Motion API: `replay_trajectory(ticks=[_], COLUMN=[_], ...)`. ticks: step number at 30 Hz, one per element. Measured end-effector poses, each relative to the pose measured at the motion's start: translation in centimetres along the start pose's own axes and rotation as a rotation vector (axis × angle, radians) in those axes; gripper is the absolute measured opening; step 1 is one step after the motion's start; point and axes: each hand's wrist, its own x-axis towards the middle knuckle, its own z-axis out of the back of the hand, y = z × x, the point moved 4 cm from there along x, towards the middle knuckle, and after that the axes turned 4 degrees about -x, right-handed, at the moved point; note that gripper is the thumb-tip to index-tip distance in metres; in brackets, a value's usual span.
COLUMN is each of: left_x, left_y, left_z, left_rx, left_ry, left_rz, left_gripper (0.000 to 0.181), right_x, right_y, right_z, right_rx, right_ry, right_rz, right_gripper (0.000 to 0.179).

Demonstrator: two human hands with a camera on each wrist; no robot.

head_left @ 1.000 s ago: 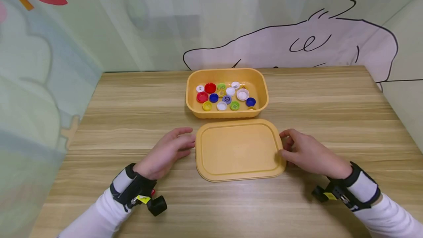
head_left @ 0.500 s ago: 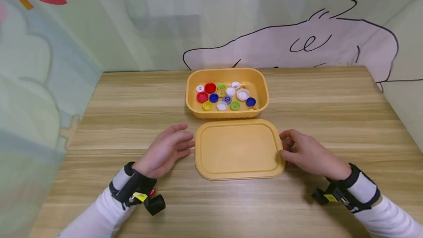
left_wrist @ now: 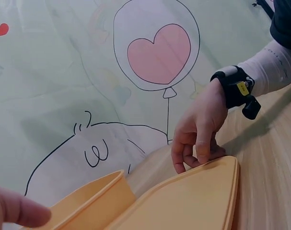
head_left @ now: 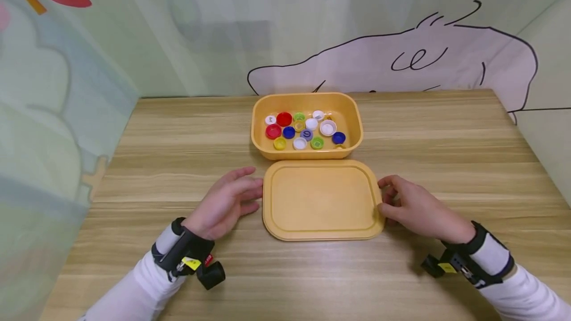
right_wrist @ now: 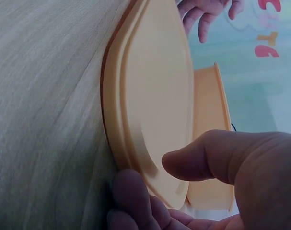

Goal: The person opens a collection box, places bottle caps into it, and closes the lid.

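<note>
A flat yellow-orange lid [head_left: 323, 199] with rounded corners lies on the table in the head view. My right hand [head_left: 415, 207] grips its right edge, curled fingers at the rim and the thumb [right_wrist: 188, 163] over the top face. At the left edge is my left hand [head_left: 225, 202], fingers loosely extended and fingertips right at the rim. Directly behind the lid stands a matching open box [head_left: 308, 154]. Inside it lie several bottle caps, among them a red cap [head_left: 284, 119], a blue cap [head_left: 338, 137] and a white cap [head_left: 327, 128].
Everything stands on a wood-grain table [head_left: 187, 133]. A pale cloth backdrop [head_left: 200, 28] with cartoon drawings rises behind and to the left of it. Each wrist wears a black strap with a small camera [head_left: 210, 275].
The lid has turned slightly, and its front edge has shifted back toward the box, so it now lies squarer to it. My left hand has shifted a little; my right has hardly moved.
</note>
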Motion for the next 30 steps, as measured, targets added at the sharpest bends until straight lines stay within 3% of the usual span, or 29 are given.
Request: replay_trajectory(ticks=[15, 22, 30], left_x=[0.6, 0.3, 0.2], left_y=[1.5, 1.0, -0.6], left_z=[0.0, 0.1, 0.3], left_rx=[0.090, 0.097, 0.080], left_ry=[0.140, 0.112, 0.051], left_rz=[0.014, -0.035, -0.115], left_gripper=[0.049, 0.044, 0.036], right_x=[0.0, -0.2, -0.1], right_y=[-0.1, -0.1, 0.8], right_z=[-0.2, 0.0, 1.6], right_rx=[0.035, 0.166, 0.315], right_ry=[0.026, 0.051, 0.027], right_rz=[-0.004, 0.056, 0.098], right_gripper=[0.047, 0.030, 0.038])
